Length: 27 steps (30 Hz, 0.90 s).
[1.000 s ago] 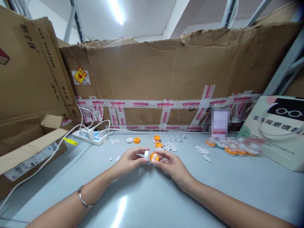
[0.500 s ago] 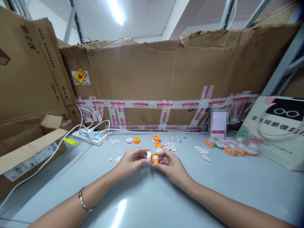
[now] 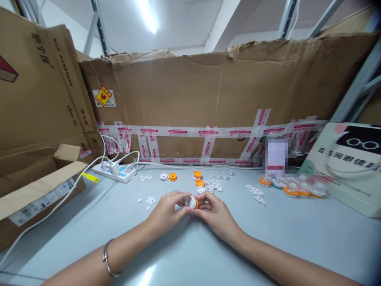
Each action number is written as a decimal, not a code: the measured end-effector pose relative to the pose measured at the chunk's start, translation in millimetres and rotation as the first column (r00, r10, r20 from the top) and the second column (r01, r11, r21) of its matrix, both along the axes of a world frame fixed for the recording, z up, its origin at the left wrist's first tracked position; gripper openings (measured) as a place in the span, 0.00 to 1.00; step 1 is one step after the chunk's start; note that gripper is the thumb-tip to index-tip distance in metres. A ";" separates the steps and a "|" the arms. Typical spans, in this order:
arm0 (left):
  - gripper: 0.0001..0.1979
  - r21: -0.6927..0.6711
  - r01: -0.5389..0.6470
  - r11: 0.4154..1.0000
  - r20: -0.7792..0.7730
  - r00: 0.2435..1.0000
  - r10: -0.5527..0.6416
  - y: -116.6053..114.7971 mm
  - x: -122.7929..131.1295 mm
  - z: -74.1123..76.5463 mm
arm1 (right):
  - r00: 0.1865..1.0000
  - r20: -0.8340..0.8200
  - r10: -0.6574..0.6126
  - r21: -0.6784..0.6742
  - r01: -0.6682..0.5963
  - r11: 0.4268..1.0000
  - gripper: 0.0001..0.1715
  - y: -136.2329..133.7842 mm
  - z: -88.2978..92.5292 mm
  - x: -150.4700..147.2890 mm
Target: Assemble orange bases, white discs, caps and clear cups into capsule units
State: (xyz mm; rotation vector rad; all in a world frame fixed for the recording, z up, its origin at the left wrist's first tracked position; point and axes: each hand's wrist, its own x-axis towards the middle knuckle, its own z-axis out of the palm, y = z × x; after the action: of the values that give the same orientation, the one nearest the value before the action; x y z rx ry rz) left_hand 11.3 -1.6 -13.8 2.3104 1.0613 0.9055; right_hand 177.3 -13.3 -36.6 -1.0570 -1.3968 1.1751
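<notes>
Between my fingertips, over the near middle of the table, a whitish round part (image 3: 191,201) sits face to face against an orange round case (image 3: 197,203). My left hand (image 3: 171,207) is closed on the whitish part from the left. From the right, my right hand (image 3: 214,209) pinches the orange case. Fingers hide much of both pieces, so whether they are fastened together I cannot tell. Just behind my right fingertips lie a white disc (image 3: 201,190) and an orange disc (image 3: 200,183), with another orange disc (image 3: 197,174) farther back.
Small white discs (image 3: 151,200) lie left of my hands. White flat pieces (image 3: 214,185) and more white pieces (image 3: 255,194) lie to the right, before clear-topped orange cases (image 3: 290,191). A power strip (image 3: 114,171), an open carton (image 3: 44,190) and a large cardboard box (image 3: 178,95) border the table.
The whitish part in my left hand has come up against the orange case, closing the small gap. The orange case has turned from facing me to nearly edge-on.
</notes>
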 end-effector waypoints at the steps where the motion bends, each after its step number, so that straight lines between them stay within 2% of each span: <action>1: 0.13 0.005 -0.004 1.000 -0.001 1.000 0.004 -0.4 -0.1 -0.3 | 1.000 0.002 0.001 0.001 -0.001 1.000 0.14 -0.2 -0.5 -0.5; 10: 0.13 -0.030 -0.025 0.999 0.015 1.000 0.026 -2.7 -0.5 0.4 | 1.000 -0.018 0.005 -0.022 -0.005 1.000 0.14 -0.2 -3.9 -3.1; 21: 0.10 -0.245 -0.105 0.964 0.062 0.990 0.124 -1.6 3.4 -2.7 | 0.999 -0.037 0.014 -0.050 -0.016 0.999 0.17 -4.9 0.2 -8.1; 24: 0.10 -0.280 -0.080 0.957 0.092 0.990 0.109 -1.3 3.7 -3.2 | 1.000 -0.030 0.006 -0.040 -0.008 0.999 0.16 -4.8 -1.8 -8.0; 27: 0.11 -0.222 -0.016 0.975 0.123 0.991 0.044 -1.2 2.1 -3.3 | 1.000 -0.015 -0.009 -0.016 0.009 1.000 0.15 -5.2 -2.8 -7.5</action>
State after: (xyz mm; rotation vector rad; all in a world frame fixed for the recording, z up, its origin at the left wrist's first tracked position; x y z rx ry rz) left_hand 13.4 -2.7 -17.1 2.0327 1.0866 0.8859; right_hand 169.9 -18.6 -39.4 -1.0622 -1.3719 1.1872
